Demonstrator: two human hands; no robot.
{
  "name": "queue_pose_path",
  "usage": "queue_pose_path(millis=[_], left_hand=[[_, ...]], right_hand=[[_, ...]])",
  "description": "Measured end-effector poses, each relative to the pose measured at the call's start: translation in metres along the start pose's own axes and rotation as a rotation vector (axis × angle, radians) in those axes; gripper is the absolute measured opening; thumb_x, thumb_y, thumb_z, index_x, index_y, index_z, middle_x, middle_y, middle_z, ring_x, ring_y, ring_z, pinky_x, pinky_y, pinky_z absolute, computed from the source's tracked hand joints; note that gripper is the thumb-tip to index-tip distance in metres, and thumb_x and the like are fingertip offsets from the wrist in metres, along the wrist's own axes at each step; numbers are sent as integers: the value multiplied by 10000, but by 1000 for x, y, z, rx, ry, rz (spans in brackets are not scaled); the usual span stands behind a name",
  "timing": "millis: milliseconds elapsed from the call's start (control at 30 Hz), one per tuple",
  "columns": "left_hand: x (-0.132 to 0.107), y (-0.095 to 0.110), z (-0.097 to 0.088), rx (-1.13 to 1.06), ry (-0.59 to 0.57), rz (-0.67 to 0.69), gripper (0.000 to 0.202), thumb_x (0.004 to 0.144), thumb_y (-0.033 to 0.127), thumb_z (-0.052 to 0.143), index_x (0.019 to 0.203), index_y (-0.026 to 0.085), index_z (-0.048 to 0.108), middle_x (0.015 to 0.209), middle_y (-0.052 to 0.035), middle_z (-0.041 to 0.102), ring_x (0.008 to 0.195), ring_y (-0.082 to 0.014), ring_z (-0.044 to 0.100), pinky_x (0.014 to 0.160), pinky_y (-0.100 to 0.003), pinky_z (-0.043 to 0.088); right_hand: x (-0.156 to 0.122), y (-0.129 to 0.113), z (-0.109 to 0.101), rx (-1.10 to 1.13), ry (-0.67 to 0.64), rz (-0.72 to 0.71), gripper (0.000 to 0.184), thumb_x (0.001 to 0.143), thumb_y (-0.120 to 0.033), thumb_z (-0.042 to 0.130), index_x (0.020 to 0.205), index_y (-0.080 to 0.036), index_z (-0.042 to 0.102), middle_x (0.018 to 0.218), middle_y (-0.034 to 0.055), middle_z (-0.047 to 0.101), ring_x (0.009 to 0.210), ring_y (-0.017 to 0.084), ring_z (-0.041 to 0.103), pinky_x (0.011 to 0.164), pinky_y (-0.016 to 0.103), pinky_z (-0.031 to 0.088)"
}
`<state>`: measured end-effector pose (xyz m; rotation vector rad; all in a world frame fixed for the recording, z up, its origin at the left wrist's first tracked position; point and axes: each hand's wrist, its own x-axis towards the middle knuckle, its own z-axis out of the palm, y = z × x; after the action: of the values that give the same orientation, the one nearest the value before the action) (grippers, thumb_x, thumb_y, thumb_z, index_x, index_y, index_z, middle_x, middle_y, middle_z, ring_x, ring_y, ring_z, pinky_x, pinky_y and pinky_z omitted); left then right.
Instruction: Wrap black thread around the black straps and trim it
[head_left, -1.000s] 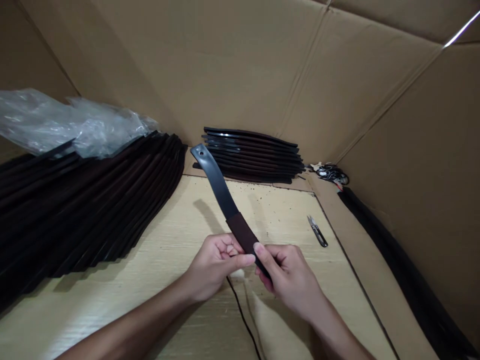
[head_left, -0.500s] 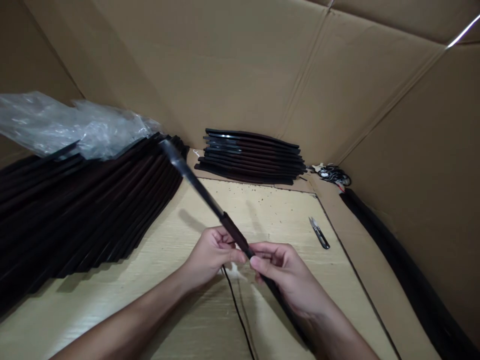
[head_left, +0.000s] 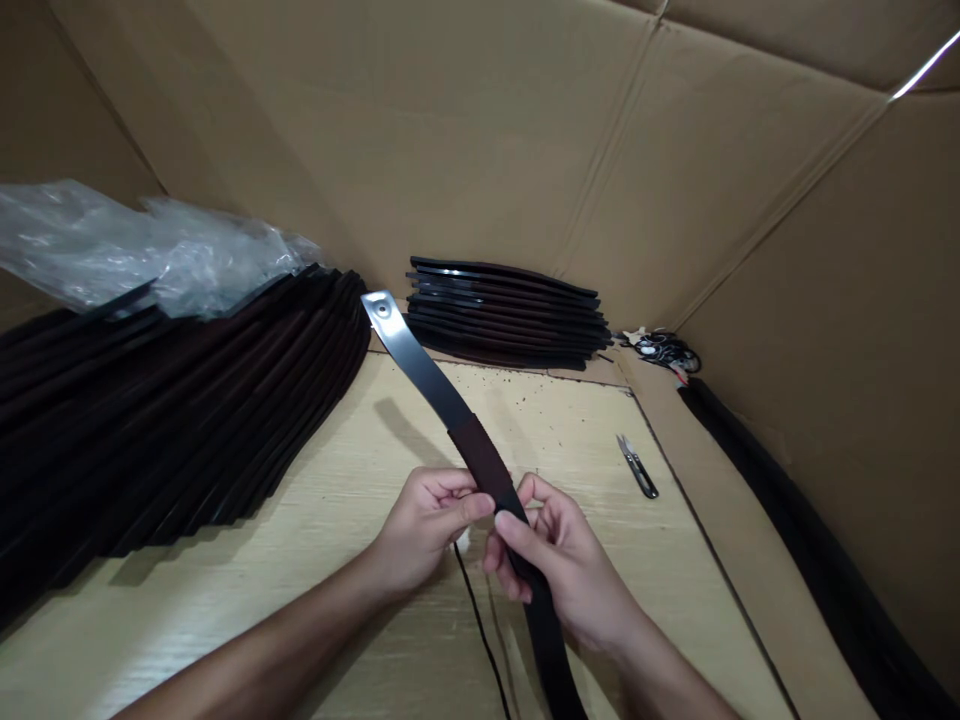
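Observation:
A long curved black metal strip slants across the middle, its far end shiny with a small hole. Dark brown wrapping covers a section of it just beyond my fingers. My left hand is closed at the strip's left edge, thumb near the end of the wrapping. My right hand grips the strip slightly nearer to me, its thumb on the top face and fingers curled underneath. A thin black cord runs from under my left hand toward the near edge. What the fingertips do beneath the strip is hidden.
Similar dark strips lie in a large fanned pile on the left, under a clear plastic bag. A smaller stack stands at the back. Thread snips lie on the right, near tangled cords and a long black bundle. Cardboard walls enclose the table.
The strip has turned from edge-on to showing its broad face, and its far end has shifted slightly right. Both hands stay at the wrapping's near end; the right fingers have curled further under.

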<state>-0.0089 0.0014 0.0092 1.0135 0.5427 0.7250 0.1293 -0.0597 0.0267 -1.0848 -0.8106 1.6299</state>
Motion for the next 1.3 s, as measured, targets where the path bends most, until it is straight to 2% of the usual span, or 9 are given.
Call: queue_pose_path(millis=[100, 200, 400, 533, 733, 933, 1067, 1200, 1300], left_hand=[[-2, -2, 1, 88, 104, 32, 427, 692, 523, 735, 549, 137, 620, 430, 5, 521, 406, -117, 474, 430, -248, 362], [-5, -6, 4, 128, 167, 39, 437, 716, 503, 722, 502, 147, 590, 439, -4, 531, 418, -117, 464, 425, -247, 341], [-9, -10, 14, 53, 59, -21, 444, 793, 529, 627, 574, 143, 629, 497, -47, 627, 466, -175, 582, 501, -292, 459], [-6, -10, 13, 99, 149, -4, 399, 772, 503, 664, 585, 156, 600, 502, -25, 634, 462, -173, 606, 482, -271, 464], [-4, -5, 13, 52, 182, 58, 388, 771, 481, 674, 589, 159, 559, 434, 21, 560, 398, -133, 563, 441, -240, 451], [-4, -12, 16, 13, 240, 11, 388, 797, 513, 624, 641, 180, 502, 416, 51, 513, 332, -172, 558, 372, -286, 462], [0, -11, 13, -20, 277, 33, 384, 797, 489, 636, 622, 180, 488, 450, 55, 503, 361, -149, 557, 395, -272, 466], [5, -6, 10, -31, 294, 35, 446, 726, 539, 692, 568, 176, 487, 421, 60, 477, 333, -72, 418, 399, -224, 404], [6, -4, 5, 7, 318, 63, 442, 628, 520, 777, 567, 167, 520, 437, 55, 488, 387, -67, 411, 416, -203, 359]], right_hand=[[0, 1, 3, 12, 85, 36, 429, 788, -563, 653, 773, -207, 414, 535, -13, 659, 344, 63, 488, 349, 136, 327], [0, 2, 6, 7, 159, 76, 452, 795, -614, 608, 742, -193, 453, 468, -25, 610, 309, 62, 452, 313, 135, 296], [0, 4, 7, -49, 234, 77, 482, 782, -633, 607, 692, -173, 496, 404, -52, 525, 275, 42, 373, 277, 133, 236], [2, 3, 6, -11, 241, 55, 448, 788, -601, 624, 719, -177, 493, 450, -35, 572, 307, 54, 425, 302, 136, 275], [3, 3, 8, 61, 211, 5, 410, 800, -546, 640, 735, -155, 534, 549, 16, 648, 371, 65, 489, 363, 153, 345], [4, 9, 12, 37, 212, -45, 415, 826, -531, 621, 703, -141, 550, 553, 22, 648, 373, 61, 476, 366, 161, 342], [5, 7, 11, 93, 191, -83, 316, 817, -436, 673, 753, -142, 576, 683, 49, 705, 490, 75, 550, 468, 173, 420], [5, 5, 3, 132, 149, -100, 238, 736, -320, 776, 809, -155, 621, 755, 37, 721, 606, 87, 601, 583, 188, 473], [8, 5, -5, 66, 124, -135, 252, 674, -260, 826, 833, -159, 658, 746, 13, 704, 624, 83, 600, 590, 185, 491]])
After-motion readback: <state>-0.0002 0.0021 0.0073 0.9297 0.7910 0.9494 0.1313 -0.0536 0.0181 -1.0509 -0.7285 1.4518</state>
